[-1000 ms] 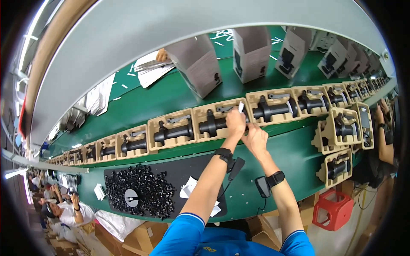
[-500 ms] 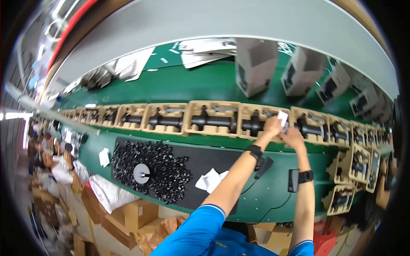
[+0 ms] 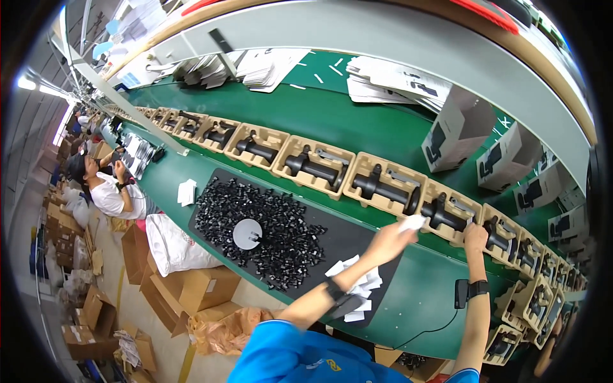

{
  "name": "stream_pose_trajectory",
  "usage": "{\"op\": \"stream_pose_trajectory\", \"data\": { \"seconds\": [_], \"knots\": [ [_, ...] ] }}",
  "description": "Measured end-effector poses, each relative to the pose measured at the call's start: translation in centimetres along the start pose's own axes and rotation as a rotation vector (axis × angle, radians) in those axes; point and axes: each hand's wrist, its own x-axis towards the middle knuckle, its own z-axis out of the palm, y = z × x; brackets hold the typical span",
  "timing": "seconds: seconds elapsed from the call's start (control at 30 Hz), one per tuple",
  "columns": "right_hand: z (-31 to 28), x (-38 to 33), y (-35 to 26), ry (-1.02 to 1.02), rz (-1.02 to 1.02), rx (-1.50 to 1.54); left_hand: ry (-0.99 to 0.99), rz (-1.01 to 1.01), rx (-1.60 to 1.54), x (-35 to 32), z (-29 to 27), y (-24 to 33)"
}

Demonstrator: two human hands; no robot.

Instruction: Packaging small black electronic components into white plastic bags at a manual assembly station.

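My left hand (image 3: 387, 244) is pinched on a white paper slip (image 3: 412, 223), blurred by motion, at the near edge of the row of trays. Over the near right corner of a tan moulded tray (image 3: 436, 233) is my right hand (image 3: 475, 239), its fingers pressed together. A speck of white shows at those fingertips, too small to name. In that tray lies a black tubular device (image 3: 445, 216) beside a thinner dark part. The neighbouring tray (image 3: 357, 196) on the left holds a similar black device (image 3: 383, 190). White paper slips (image 3: 361, 281) lie beside my left forearm.
Small black parts (image 3: 255, 233) cover much of the dark mat (image 3: 383, 274), around a grey disc (image 3: 247, 234). Printed boxes (image 3: 458, 131) stand behind the trays, below a grey shelf edge. Stacked trays (image 3: 533, 300) stand at right. A co-worker (image 3: 112, 191) sits at far left.
My hands, together over one tray before, are now apart: the left has drawn back left with the white slip, while the right stays by a tray. The view has turned.
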Motion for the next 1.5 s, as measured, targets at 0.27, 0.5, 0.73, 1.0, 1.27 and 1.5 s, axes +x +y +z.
{"op": "stream_pose_trajectory", "data": {
  "seconds": [0.27,0.5,0.73,1.0,1.27,1.5],
  "knots": [
    [-1.7,0.3,-0.8,-0.111,-0.004,-0.136,0.633,-0.340,0.908,-23.5,-19.5,-7.2],
    [-18.0,-5.5,-10.2,-0.158,-0.037,0.583,0.289,0.097,0.701,-21.3,-27.5,-11.4],
    [-32.1,-20.4,-34.1,-0.494,-0.191,0.995,0.474,0.083,0.154,-20.4,-34.2,-8.1],
    [-37.8,-17.1,-55.8,-0.046,-0.102,1.085,0.484,-0.035,-0.695,-18.2,-40.3,-2.8],
    [-34.4,-2.3,-57.6,0.242,0.056,1.098,0.262,0.027,-0.459,-12.7,-53.5,-5.2],
    [-27.3,5.5,-60.5,-0.035,0.055,0.558,0.870,-0.095,0.282,-7.2,-74.8,-16.5]
  ]
}}
